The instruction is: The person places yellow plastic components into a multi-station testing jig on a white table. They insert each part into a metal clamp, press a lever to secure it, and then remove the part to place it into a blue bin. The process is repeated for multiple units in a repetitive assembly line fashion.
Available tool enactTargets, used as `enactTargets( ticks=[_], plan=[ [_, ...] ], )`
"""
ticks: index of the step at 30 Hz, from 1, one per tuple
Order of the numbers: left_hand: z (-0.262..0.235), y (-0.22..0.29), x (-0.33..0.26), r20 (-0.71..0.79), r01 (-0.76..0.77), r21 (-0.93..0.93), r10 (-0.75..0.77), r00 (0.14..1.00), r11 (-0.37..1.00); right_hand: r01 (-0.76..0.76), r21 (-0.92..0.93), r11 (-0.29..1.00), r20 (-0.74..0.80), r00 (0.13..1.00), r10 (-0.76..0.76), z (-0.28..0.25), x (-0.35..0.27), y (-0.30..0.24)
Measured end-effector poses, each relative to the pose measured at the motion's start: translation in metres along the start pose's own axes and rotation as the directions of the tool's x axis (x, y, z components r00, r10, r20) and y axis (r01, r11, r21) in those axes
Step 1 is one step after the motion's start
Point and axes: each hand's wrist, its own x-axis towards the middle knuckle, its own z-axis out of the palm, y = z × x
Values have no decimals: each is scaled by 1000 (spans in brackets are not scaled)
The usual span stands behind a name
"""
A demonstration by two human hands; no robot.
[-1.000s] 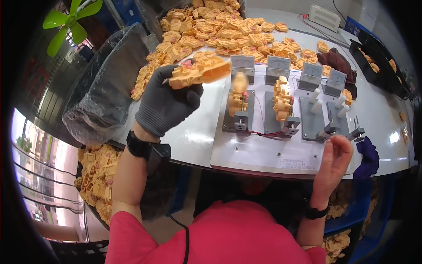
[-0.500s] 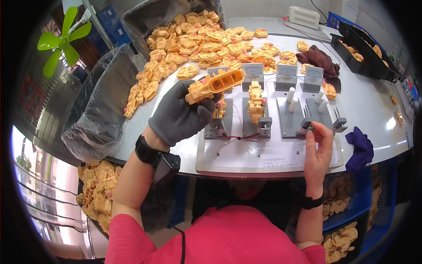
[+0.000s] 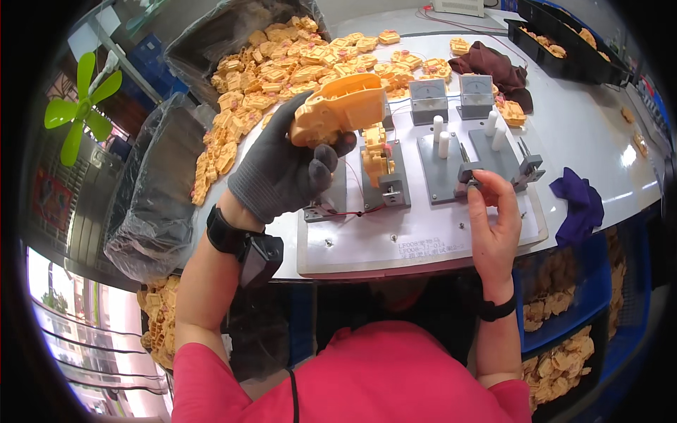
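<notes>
My left hand (image 3: 278, 166), in a dark grey glove, is closed around an orange plastic housing (image 3: 338, 109) and holds it raised above the fixture board (image 3: 352, 254). My bare right hand (image 3: 497, 229) pinches the small grey end block (image 3: 467, 173) at the near edge of a test stand. White pegs (image 3: 443, 144) rise from that stand's grey base plate, with no part on them. Another orange housing (image 3: 377, 158) sits on the stand to the left. A further stand at the left end is partly hidden by my left hand.
Several orange housings (image 3: 282, 77) are heaped at the back left, spilling from a lined bin (image 3: 204, 42). Meters (image 3: 428, 99) stand behind the fixtures. A purple cloth (image 3: 578, 204) lies at right, a brown cloth (image 3: 493, 63) behind, and a black tray (image 3: 564, 49) at far right.
My left hand has turned the housing, so its open compartments no longer face up and more of its side shows. My right hand still pinches the end block. The whole view has shifted.
</notes>
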Motion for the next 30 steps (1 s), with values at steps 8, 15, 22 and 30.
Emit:
enactTargets(
  ticks=[8,15,22,30],
  plan=[
    [4,5,9,13,1,205,-4,1000,979,22,-16,1000,2,1000,-22,-1,0,1],
    [17,14,21,-121,-43,457,110,987,889,38,96,995,28,999,-41,-5,2,4],
    [6,31,44,-6,-107,531,130,991,840,97,111,989,52,993,-103,-7,2,9],
    [16,40,78,489,-404,830,152,859,-385,81,118,990,43,995,-86,-5,2,6]
  ],
)
